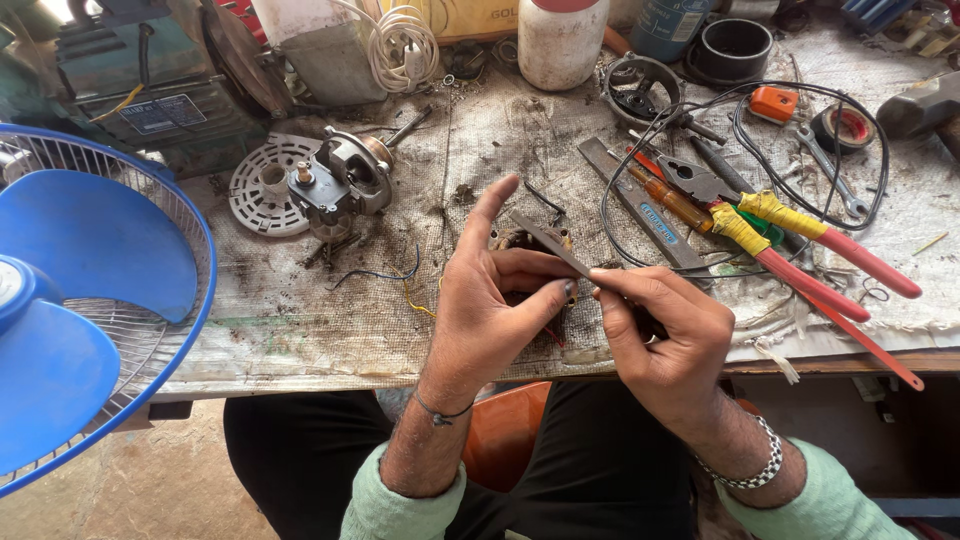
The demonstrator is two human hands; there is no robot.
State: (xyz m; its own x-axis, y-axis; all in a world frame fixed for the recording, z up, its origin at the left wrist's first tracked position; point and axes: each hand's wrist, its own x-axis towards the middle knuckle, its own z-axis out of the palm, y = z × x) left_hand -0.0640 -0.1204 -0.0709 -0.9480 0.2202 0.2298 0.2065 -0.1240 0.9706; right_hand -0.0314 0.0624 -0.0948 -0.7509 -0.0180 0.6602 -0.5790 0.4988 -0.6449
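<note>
Down over the workbench [330,330], the head view shows both hands meeting just in front of its near edge, and everything else is placed from the small motor part [520,242] they work on. That part, a dark wound piece with thin wires, sits on the dirty cloth and is mostly hidden behind the fingers. The left hand [495,300] curls around it from the left, forefinger stretched upward and thumb pressed toward the right hand, so it is closed on the part. The right hand [660,335] is pinched narrow around a flat metal blade [550,245], which slants up and to the left across the top of the part; how far its tip enters the part cannot be told. Left of the motor part lies a grey fan motor [345,180] with its shaft pointing up to the right, touching a white round plastic grille piece [262,190]. Far left of the part, off the bench, stands a blue fan [80,300] in its wire guard. Right of the part lie red-handled pliers [790,245] with yellow tape on the grips, a steel file [640,205] and loops of black cable [620,170]. Behind the part, at the bench's far edge, stands a white plastic jar [562,42].
</note>
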